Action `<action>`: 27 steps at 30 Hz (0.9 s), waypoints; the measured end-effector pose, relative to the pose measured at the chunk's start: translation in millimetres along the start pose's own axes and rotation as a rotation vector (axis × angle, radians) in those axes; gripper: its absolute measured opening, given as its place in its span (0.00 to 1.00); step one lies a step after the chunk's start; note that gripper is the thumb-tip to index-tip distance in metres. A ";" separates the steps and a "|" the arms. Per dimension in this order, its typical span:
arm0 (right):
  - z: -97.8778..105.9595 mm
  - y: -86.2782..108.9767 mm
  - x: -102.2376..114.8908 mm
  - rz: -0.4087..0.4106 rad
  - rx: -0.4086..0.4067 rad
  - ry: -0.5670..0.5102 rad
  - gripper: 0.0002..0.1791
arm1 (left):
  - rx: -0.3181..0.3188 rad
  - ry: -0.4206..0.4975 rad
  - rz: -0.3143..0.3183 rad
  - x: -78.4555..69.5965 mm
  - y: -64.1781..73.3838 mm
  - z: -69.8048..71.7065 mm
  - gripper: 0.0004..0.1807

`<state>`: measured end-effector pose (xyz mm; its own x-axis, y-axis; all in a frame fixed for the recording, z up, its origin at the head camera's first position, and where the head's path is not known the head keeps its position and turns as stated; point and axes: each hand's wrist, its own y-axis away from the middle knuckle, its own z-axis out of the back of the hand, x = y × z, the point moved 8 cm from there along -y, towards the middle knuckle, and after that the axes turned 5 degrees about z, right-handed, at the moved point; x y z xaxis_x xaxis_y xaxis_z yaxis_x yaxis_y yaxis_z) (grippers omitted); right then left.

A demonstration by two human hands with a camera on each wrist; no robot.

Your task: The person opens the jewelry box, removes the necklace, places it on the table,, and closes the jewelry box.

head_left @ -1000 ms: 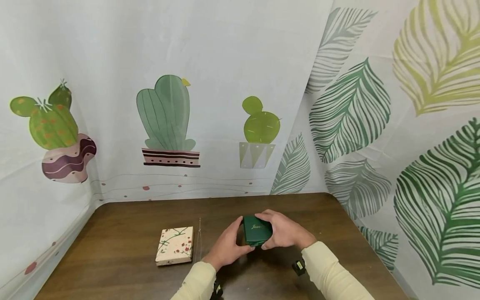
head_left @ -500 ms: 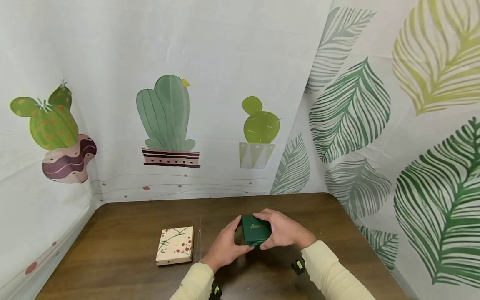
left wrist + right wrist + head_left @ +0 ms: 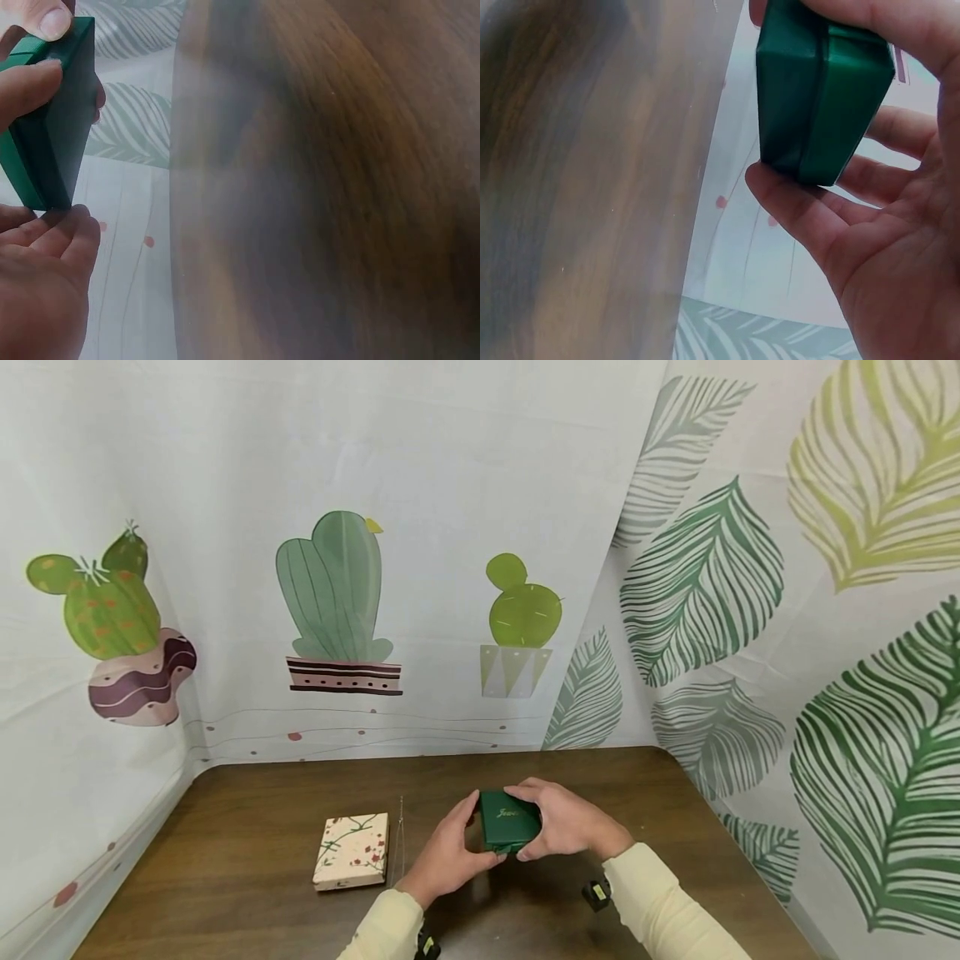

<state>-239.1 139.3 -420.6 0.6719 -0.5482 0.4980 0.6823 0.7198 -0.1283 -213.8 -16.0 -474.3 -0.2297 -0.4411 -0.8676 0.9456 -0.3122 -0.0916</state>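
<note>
Between my two hands is a small green jewelry box (image 3: pixel 501 818) with gold lettering on its lid, raised off the table. My left hand (image 3: pixel 446 858) holds its left side, thumb at the near edge and fingertips at the far edge. On the right side, my right hand (image 3: pixel 566 821) grips it with thumb and fingers, covering part of the lettering. The lid looks closed; the seam shows on the green box (image 3: pixel 810 97) in the right wrist view. In the left wrist view, both thumbs lie on one side of the box (image 3: pixel 56 142).
A cream box (image 3: pixel 352 852) with a red-flower and green-branch print lies to the left on the brown wooden table (image 3: pixel 255 827). Beside it lies a thin chain necklace (image 3: pixel 401 831). Patterned curtains (image 3: pixel 450 485) hang behind the table.
Both hands still hold the green jewelry box, which has shifted slightly to the left. The left hand has moved a little left with it. The cream box and necklace stay put.
</note>
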 end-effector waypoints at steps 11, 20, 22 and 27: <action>2.1 -3.2 8.9 0.001 0.003 0.009 0.51 | -0.009 0.092 -0.019 -2.8 3.3 7.9 0.58; 4.2 -3.7 13.2 0.008 -0.015 0.020 0.50 | -0.014 0.091 -0.050 -11.9 5.7 14.0 0.57; 4.6 -3.6 14.0 0.014 -0.019 0.016 0.50 | -0.017 0.089 -0.051 -11.8 5.2 15.2 0.58; 4.0 -4.3 14.9 0.034 -0.031 0.009 0.51 | -0.019 0.082 -0.049 -10.7 5.7 17.6 0.59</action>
<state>-233.2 129.7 -409.2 0.6975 -0.5277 0.4848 0.6675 0.7245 -0.1718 -209.9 -27.9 -457.0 -0.2568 -0.3555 -0.8987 0.9382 -0.3150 -0.1435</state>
